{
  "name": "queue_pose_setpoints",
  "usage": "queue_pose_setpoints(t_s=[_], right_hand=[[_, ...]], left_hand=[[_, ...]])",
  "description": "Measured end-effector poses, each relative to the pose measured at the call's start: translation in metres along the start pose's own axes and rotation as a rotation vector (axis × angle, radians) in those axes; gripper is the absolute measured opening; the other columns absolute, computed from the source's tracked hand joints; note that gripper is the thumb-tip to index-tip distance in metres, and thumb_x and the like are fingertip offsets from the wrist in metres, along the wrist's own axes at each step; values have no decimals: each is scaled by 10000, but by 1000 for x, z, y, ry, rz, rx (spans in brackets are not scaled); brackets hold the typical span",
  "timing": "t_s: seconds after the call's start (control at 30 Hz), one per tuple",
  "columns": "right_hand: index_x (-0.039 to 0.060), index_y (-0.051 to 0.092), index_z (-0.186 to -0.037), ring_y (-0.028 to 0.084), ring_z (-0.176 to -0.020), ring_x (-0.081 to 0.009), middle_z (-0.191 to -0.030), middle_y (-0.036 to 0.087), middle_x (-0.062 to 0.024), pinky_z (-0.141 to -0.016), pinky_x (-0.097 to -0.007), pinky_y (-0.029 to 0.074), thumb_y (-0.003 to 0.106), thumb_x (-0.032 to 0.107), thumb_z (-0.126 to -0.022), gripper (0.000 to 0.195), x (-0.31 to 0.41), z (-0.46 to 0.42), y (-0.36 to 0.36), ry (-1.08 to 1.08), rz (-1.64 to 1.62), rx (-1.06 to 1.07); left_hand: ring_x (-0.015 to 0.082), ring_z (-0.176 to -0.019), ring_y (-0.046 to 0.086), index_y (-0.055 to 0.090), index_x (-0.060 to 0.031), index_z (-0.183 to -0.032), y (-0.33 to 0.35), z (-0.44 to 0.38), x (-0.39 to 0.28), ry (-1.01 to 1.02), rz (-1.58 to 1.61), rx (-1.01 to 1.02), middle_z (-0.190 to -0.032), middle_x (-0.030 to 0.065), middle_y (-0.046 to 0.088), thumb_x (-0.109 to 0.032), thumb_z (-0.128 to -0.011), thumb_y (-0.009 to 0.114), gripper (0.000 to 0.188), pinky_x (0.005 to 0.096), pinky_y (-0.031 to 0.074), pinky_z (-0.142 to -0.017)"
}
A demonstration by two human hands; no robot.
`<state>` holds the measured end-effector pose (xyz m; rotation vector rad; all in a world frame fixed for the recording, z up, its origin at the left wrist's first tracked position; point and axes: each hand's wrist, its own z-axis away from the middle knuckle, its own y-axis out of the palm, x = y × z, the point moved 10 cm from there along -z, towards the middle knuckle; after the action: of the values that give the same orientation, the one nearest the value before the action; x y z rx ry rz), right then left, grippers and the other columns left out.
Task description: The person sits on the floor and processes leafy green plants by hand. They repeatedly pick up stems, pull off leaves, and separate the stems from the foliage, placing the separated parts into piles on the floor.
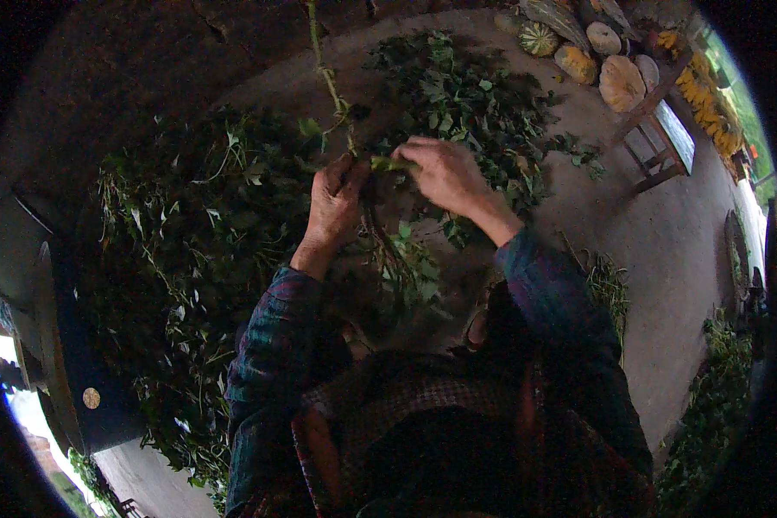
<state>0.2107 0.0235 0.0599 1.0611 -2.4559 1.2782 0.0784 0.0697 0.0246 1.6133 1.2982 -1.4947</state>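
A long green stem (328,74) hangs down from the top of the view to my left hand (338,194), whose fingers are closed around its lower end. Thin dark stems and green leaves (414,265) trail below that hand. Just to the right, my right hand (443,171) pinches a short green plant piece (386,164) between thumb and fingers; it is slightly blurred. A heap of dark leafy vines (201,239) spreads on the left, and a second leafy heap (466,103) lies beyond my right hand.
Pumpkins and squashes (621,83) lie on the floor at the upper right, near yellow corn cobs (709,103). A small wooden stool (664,146) stands below them. More greenery (706,401) lies at the far right. A dark blue object (90,349) is at the left.
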Motion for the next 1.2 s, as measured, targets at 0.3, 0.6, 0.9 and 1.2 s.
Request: queue_pose_setpoints(t_s=[0.3,0.6,0.9,1.2], right_hand=[[24,587,-937,541,-648,-205,-708,549,-85,-618,-368,428,546,366,-882,348,-88,12,-32,680,-110,-43],[-22,588,-902,608,-773,-367,-807,615,-218,-647,-411,469,661,251,-721,336,-38,41,73,469,-182,268],[25,577,-1031,596,-842,-373,-916,621,-199,-694,-405,476,641,175,-774,304,-30,17,50,415,-118,213],[91,611,-810,336,-446,-13,-663,555,6,-391,-200,210,652,251,-807,165,-32,33,59,945,-998,340]], left_hand=[[88,-696,518,578,-8,-921,20,9,0,-159,496,-49,-780,-4,554,-141,-877,581,140,244,441,-660],[92,-715,524,566,-68,-1017,-25,-10,5,-52,505,-356,-877,-25,570,-192,-869,598,195,246,416,-591],[130,-882,547,549,-10,-1072,-48,-4,21,-203,504,-503,-974,28,590,-132,-875,583,234,265,436,-772],[155,-889,594,549,-23,-1102,-16,-6,15,-174,543,-99,-996,69,617,-89,-884,521,229,273,477,-717]])
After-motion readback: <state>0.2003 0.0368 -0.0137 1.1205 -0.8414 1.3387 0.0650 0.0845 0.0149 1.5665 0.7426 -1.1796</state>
